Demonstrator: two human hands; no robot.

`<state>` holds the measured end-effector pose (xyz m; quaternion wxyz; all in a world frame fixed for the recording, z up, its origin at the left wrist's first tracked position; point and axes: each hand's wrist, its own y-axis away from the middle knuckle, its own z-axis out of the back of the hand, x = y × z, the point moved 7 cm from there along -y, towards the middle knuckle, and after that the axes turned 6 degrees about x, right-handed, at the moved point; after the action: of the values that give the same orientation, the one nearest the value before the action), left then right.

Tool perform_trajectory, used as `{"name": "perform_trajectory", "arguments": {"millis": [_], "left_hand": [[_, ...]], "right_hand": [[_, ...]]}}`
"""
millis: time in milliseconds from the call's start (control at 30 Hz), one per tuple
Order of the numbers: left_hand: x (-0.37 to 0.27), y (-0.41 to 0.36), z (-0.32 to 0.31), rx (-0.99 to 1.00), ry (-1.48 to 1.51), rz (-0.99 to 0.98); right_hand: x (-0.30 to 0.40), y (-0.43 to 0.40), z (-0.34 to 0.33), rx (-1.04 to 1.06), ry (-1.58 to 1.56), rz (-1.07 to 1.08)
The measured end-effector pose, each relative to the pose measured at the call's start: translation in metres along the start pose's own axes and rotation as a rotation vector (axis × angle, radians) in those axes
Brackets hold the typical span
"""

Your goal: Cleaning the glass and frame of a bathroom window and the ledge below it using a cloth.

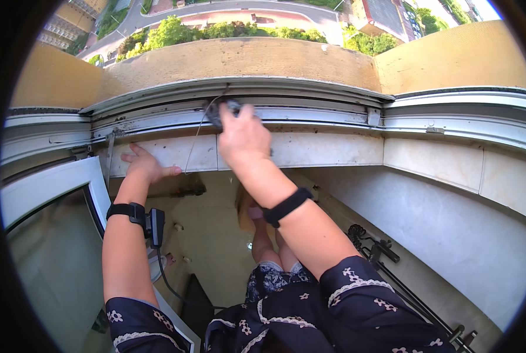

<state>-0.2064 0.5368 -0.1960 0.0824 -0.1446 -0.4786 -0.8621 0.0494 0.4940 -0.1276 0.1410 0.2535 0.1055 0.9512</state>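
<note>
My right hand (245, 132) presses a crumpled dark grey cloth (221, 112) onto the white window frame's sliding track (307, 115), a little left of its middle. The fingers look slightly blurred, and part of the cloth is hidden beneath them. A thin wire or cord (195, 141) runs from the outer track past the cloth and down over the tiled sill. To the left, my left hand (144, 167) rests on the marble-look sill (179, 152) with its fingers spread, holding nothing. Dark dirt marks the track near the metal stay arm (110, 154).
An open white-framed window sash (55, 185) stands at left. Beyond the track lies an outer ledge (245, 57), high above a street with trees. A black device (156, 227) with a cable is strapped to my left forearm. Black rods (404, 282) stand at lower right.
</note>
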Motion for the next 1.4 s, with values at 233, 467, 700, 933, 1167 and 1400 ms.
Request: {"name": "perform_trajectory", "arguments": {"millis": [233, 467, 700, 933, 1167, 1400], "left_hand": [[0.009, -0.004, -0.007, -0.019, 0.039, 0.036], [0.004, -0.007, -0.004, -0.04, -0.015, 0.016], [0.015, -0.011, -0.01, -0.016, -0.026, 0.044], [0.012, -0.013, -0.01, -0.023, -0.013, 0.056], [-0.001, 0.0, -0.006, 0.009, -0.132, -0.041], [0.004, 0.009, 0.002, -0.029, -0.019, -0.055]], "right_hand": [[-0.072, 0.034, 0.072, -0.262, -0.172, 0.055], [-0.188, 0.038, 0.11, -0.423, 0.182, -0.302], [-0.066, 0.017, 0.047, -0.254, 0.014, -0.028], [-0.097, 0.019, 0.074, -0.24, -0.013, 0.034], [-0.238, 0.043, 0.145, -0.229, 0.35, -0.529], [-0.149, 0.028, 0.088, -0.234, 0.207, -0.378]]}}
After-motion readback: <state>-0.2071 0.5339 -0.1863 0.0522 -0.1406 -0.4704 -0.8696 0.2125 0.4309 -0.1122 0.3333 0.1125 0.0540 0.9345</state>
